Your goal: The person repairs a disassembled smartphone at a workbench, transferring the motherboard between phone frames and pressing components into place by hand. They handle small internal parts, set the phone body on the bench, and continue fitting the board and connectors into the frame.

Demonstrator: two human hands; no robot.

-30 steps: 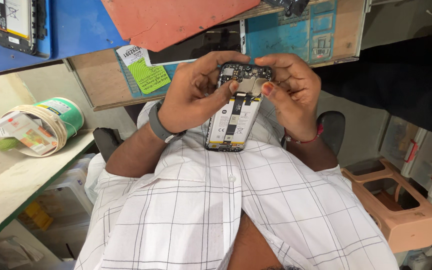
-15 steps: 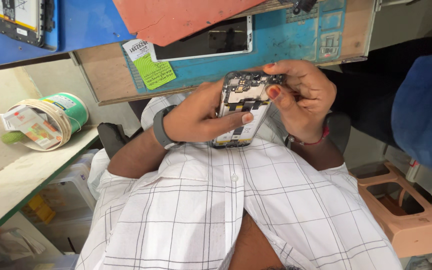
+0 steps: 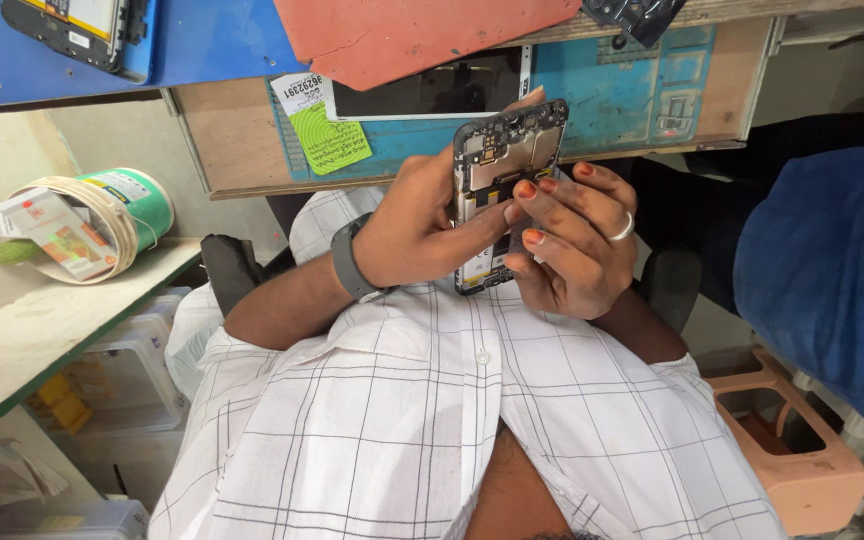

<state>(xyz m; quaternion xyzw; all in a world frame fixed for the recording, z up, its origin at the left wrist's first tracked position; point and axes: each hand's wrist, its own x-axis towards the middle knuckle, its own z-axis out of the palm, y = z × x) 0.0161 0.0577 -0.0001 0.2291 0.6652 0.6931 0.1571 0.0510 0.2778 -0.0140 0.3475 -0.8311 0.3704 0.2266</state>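
My left hand (image 3: 422,235), with a grey watch on the wrist, grips an opened phone (image 3: 505,160) with its back cover off, so the circuit board and metal shields show. The phone stands nearly upright in front of the bench edge. My right hand (image 3: 572,240), a ring on one finger, wraps the phone's right side, and its fingertips press on the middle of the board. The lower part of the phone is hidden behind both hands.
A blue work mat (image 3: 612,85) on the wooden bench holds a flat phone screen (image 3: 432,95), a green note (image 3: 330,140) and a red pad (image 3: 422,35). A green tin (image 3: 102,220) lies on the left shelf. A person in blue (image 3: 832,270) is at right, above a pink stool (image 3: 792,450).
Both hands have lifted the phone higher toward the bench edge and turned it more upright. My right fingers have shifted from its top edge to the middle of the board.
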